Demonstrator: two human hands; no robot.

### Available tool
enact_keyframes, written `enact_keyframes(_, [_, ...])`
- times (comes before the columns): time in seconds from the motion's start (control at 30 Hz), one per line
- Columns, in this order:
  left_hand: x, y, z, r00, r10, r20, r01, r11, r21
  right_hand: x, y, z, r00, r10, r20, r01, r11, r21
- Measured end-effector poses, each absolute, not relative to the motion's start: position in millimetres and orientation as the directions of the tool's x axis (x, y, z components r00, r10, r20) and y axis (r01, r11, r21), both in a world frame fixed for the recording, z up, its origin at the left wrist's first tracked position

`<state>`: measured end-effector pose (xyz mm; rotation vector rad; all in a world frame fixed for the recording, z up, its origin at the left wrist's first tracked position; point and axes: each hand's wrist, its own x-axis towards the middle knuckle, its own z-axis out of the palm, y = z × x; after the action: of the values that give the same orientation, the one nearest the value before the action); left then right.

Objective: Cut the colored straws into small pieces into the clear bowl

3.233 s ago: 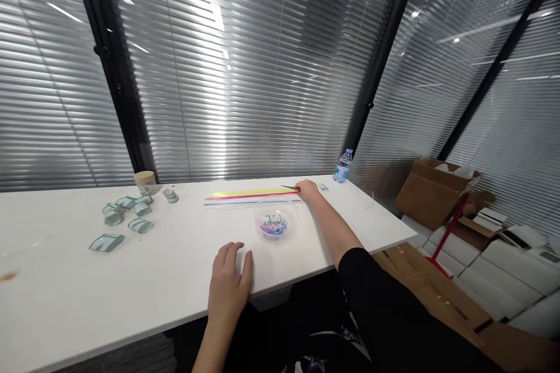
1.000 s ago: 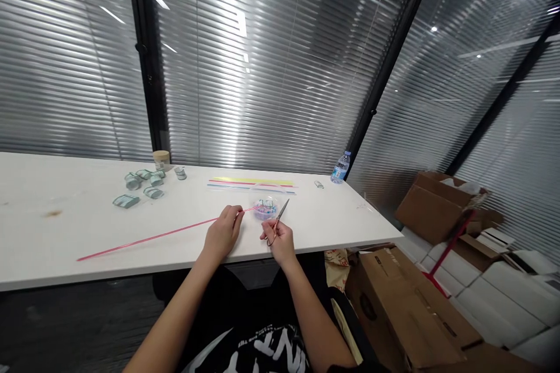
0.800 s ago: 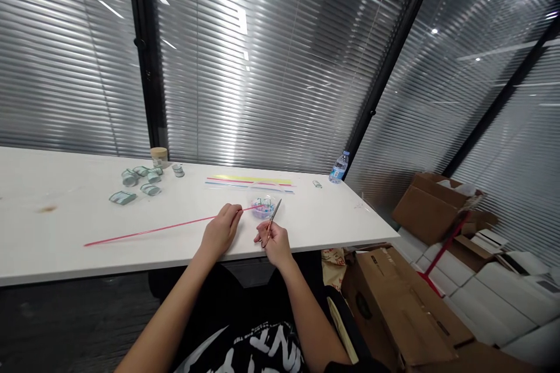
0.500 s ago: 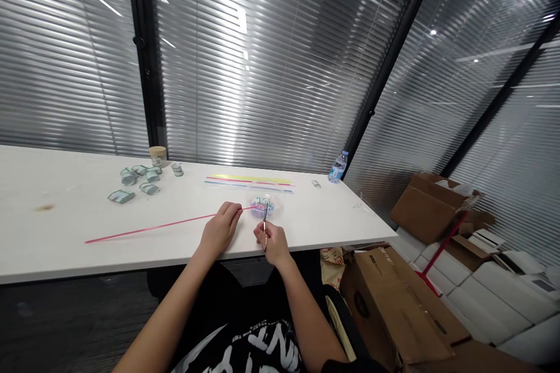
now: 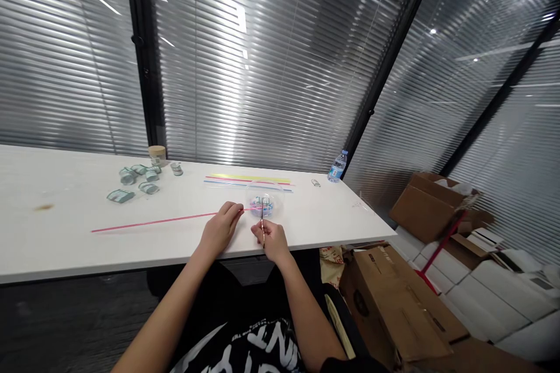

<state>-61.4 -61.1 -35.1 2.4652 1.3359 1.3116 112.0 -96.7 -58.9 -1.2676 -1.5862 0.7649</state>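
Note:
My left hand point(image 5: 222, 226) pinches a long, thin pink strip point(image 5: 153, 222) near its right end. The rest of the strip stretches left above the white table. In my right hand point(image 5: 273, 240) is a pair of scissors point(image 5: 262, 224), its blades pointing away from me at the strip's right end. Both the blades and the strip end are over a clear round bowl point(image 5: 277, 203), which holds small blue, pink and green pieces. Whether the blades touch the strip is too small to tell.
Yellow, pink and blue strips point(image 5: 245, 179) lie behind the bowl. Several greenish wrapped rolls point(image 5: 128, 175) and a lidded tub point(image 5: 157, 155) stand at left. A water bottle point(image 5: 337, 166) is at the back right. Cardboard boxes point(image 5: 406, 297) stand beside the table's right side.
The pink strip's far left end has swung up and slightly right. The scissors in my right hand have shifted slightly left and turned more upright. My left hand has hardly moved.

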Motion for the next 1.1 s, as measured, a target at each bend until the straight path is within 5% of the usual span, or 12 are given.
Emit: enact_keyframes(1.1, [-62.6, -57.2, -42.5, 0.27, 0.697, 0.664, 0.745, -0.589, 0.315, 111.5, -101.5, -45.8, 0.005, 0.981, 0.194, 0.294, 0.184, -0.938])
